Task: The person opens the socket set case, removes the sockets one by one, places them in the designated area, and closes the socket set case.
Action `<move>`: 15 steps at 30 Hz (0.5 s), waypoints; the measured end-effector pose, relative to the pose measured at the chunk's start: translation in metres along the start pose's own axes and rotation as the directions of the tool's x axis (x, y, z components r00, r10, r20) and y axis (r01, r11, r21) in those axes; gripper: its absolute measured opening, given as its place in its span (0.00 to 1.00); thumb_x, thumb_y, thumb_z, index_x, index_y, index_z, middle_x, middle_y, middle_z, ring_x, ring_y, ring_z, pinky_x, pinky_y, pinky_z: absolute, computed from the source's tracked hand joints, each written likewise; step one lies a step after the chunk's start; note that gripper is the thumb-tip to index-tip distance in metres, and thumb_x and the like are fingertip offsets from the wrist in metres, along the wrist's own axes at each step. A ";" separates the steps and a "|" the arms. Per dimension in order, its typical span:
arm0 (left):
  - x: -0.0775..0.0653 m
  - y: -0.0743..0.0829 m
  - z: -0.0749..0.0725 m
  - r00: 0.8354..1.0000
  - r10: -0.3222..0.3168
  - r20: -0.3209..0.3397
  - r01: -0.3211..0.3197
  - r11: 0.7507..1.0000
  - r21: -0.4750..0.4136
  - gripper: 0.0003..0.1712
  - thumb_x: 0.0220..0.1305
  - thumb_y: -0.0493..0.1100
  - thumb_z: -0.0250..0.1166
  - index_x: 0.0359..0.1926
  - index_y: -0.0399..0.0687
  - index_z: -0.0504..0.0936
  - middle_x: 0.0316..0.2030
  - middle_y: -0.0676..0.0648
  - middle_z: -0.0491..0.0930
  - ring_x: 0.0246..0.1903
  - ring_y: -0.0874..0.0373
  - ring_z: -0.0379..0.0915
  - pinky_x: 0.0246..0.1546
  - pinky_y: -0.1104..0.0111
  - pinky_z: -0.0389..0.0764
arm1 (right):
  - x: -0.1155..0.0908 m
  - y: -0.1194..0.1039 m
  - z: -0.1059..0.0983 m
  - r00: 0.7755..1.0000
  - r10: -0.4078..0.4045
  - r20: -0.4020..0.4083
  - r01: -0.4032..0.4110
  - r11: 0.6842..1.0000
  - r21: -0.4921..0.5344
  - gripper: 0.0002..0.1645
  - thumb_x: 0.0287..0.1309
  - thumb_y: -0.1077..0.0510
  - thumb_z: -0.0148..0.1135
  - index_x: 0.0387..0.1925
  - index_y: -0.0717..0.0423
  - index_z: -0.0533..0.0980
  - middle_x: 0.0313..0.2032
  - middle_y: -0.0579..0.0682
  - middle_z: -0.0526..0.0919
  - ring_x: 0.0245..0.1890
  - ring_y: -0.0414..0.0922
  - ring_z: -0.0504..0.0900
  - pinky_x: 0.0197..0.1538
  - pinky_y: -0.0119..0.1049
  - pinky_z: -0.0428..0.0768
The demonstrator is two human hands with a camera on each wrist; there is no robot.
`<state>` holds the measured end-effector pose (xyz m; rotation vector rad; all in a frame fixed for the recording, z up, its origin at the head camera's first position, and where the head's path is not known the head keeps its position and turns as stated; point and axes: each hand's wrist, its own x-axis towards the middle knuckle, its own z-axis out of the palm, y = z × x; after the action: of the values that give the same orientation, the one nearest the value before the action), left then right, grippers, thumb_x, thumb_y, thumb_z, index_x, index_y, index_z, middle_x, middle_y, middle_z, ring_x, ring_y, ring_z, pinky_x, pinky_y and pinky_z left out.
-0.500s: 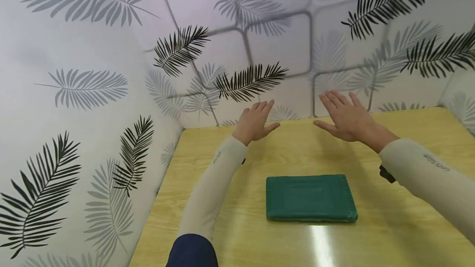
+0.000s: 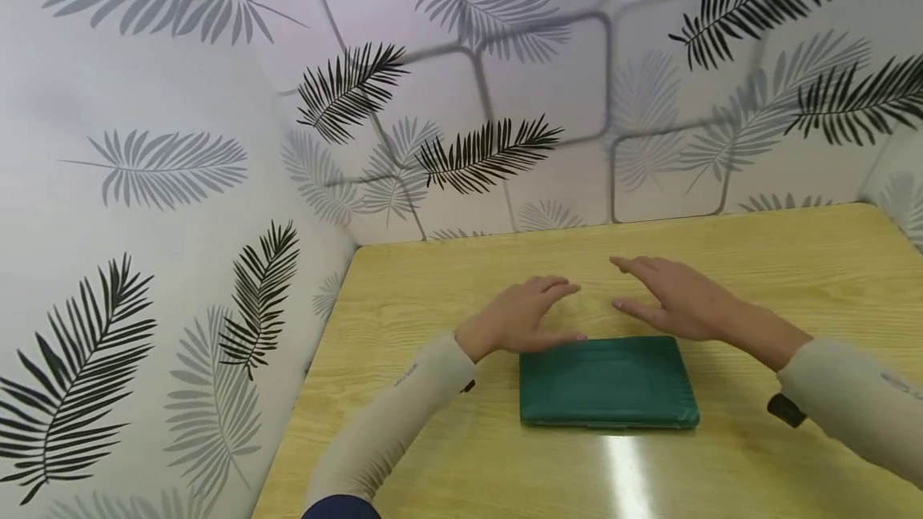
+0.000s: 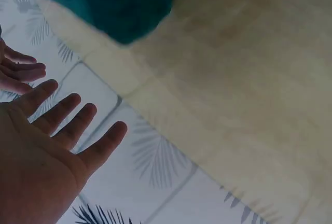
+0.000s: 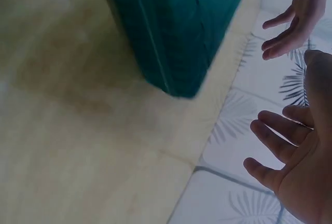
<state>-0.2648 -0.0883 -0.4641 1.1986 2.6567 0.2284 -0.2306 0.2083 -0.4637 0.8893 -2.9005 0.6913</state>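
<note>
A flat dark green rectangular item [image 2: 609, 387], perhaps a folded case or crate, lies on the wooden table. In the head view my left hand [image 2: 521, 315] hovers by its far left corner, the thumb overlapping that edge. Beyond the far right corner is my right hand [image 2: 678, 299], palm turned inward. Both hands hold nothing, and their fingers are spread and fairly straight. The left wrist view shows the green item [image 3: 114, 6] above my left palm [image 3: 41, 167]. In the right wrist view its ridged corner [image 4: 176, 47] appears beside my right hand [image 4: 295, 156].
The light wood-grain table [image 2: 418, 295] meets a wall [image 2: 534, 102] patterned with feathers at its back edge. Another patterned wall [image 2: 195, 263] runs along the left side. A bright light reflection lies on the table just in front of the green item.
Both hands have come back from near the rear wall toward the green item, and the thumbs now stand lower. The green item has stayed in place.
</note>
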 end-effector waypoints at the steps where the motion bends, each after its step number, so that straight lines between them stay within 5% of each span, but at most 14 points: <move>1: -0.006 0.003 0.009 1.000 0.014 0.024 -0.014 1.000 -0.018 0.52 0.75 0.74 0.61 0.87 0.55 0.61 0.85 0.45 0.62 0.83 0.47 0.63 0.80 0.50 0.71 | -0.008 -0.003 0.007 1.000 -0.011 0.002 0.011 1.000 0.022 0.43 0.80 0.41 0.63 0.82 0.62 0.65 0.69 0.66 0.81 0.68 0.67 0.82 0.66 0.68 0.80; 6: -0.030 0.013 0.045 0.995 0.068 0.069 -0.063 0.995 -0.076 0.63 0.63 0.77 0.71 0.89 0.57 0.56 0.86 0.48 0.58 0.84 0.51 0.58 0.82 0.53 0.69 | -0.043 -0.017 0.042 0.999 -0.039 -0.021 0.041 0.996 0.074 0.41 0.77 0.41 0.67 0.79 0.59 0.70 0.67 0.62 0.84 0.65 0.62 0.85 0.62 0.63 0.85; 15: -0.059 0.020 0.070 0.995 0.065 0.069 -0.060 0.996 -0.064 0.80 0.55 0.76 0.78 0.91 0.55 0.38 0.88 0.48 0.49 0.87 0.49 0.48 0.83 0.47 0.63 | -0.078 -0.033 0.078 0.994 -0.047 -0.097 0.041 0.997 -0.060 0.42 0.73 0.42 0.70 0.78 0.59 0.72 0.72 0.57 0.79 0.70 0.60 0.79 0.69 0.68 0.74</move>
<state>-0.1944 -0.1158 -0.5189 1.2477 2.5345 0.2713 -0.1397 0.1918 -0.5323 0.8837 -2.7911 0.6250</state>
